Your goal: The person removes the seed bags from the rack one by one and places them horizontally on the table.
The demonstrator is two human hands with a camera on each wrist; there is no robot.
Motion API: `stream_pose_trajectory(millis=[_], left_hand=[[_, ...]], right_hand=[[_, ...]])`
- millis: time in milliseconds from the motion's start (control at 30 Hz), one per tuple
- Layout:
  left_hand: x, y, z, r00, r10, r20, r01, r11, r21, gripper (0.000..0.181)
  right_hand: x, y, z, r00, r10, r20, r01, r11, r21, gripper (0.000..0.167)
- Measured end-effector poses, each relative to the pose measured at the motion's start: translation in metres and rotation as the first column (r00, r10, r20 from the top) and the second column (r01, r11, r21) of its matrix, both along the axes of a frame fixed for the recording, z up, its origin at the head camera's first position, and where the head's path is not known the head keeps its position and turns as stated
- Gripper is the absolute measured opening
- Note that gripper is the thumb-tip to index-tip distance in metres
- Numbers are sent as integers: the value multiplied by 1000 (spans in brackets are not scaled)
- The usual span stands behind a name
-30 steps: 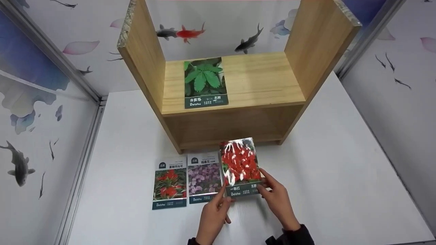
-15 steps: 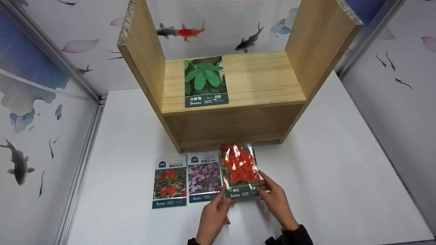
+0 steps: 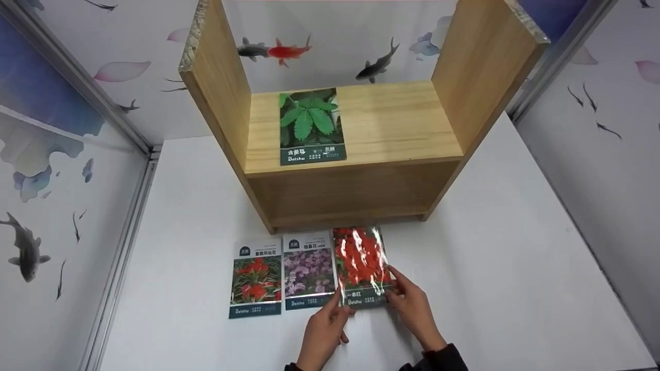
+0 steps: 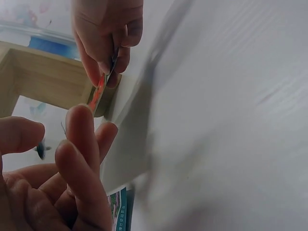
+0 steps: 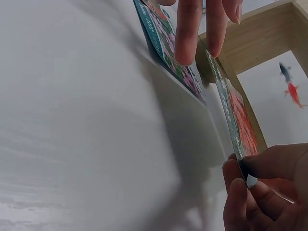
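A red-flower packet (image 3: 361, 257) is just below the centre of the head view, its lower edge raised off the white tabletop (image 3: 515, 268). At its lower right corner, the right hand (image 3: 412, 306) pinches it between thumb and fingers. The left hand (image 3: 320, 332), bottom centre, has released, fairly straight fingers by the lower left corner; contact is unclear. Leftward lie a purple-flower packet (image 3: 309, 272) and an orange-red-flower packet (image 3: 256, 286). Upper centre, a wooden shelf (image 3: 402, 123) bears a green-leaf packet (image 3: 312, 121).

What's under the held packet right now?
The right wrist view shows white table and shadow below the near edge of the held packet, pinched by the right hand. What lies directly beneath its far end is covered, so I can't tell.
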State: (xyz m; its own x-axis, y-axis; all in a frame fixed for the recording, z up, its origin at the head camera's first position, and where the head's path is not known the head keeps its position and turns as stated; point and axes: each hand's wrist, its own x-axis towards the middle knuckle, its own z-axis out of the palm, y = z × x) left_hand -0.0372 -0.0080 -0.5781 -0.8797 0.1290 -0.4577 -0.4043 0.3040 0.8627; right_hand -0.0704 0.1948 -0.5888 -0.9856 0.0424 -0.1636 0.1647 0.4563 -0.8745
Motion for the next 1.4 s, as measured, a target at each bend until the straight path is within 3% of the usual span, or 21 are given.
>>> stream_pose_trajectory(millis=[200,433,733,900,1133,1400], left_hand=[[-1,2,-7,1000,-11,10,11,1000,8,61],[-4,6,-14,999,-5,32,5,1000,19,62],[-11,9,-15,999,-31,19,31,999,33,67],[-12,11,-17,998,-51,43,50,999,18,70],[-12,14,-22,997,-57,44,55,998,35,69],[-9,16,-25,997,-51,51,49,998,40,69]], right_hand=[[-2,-2,-6,1000,-13,11,13,1000,17,53],[-7,-6,-10,999,-30,19,26,988,153,53],[-10,-6,-11,1000,-8,-12,10,986,165,53],[-10,-6,-11,1000,-10,-14,12,979,203,53],[-9,-7,-8,1000,21,3,-20,924,382,54],[-7,-10,-13,998,61,32,-69,878,474,56]])
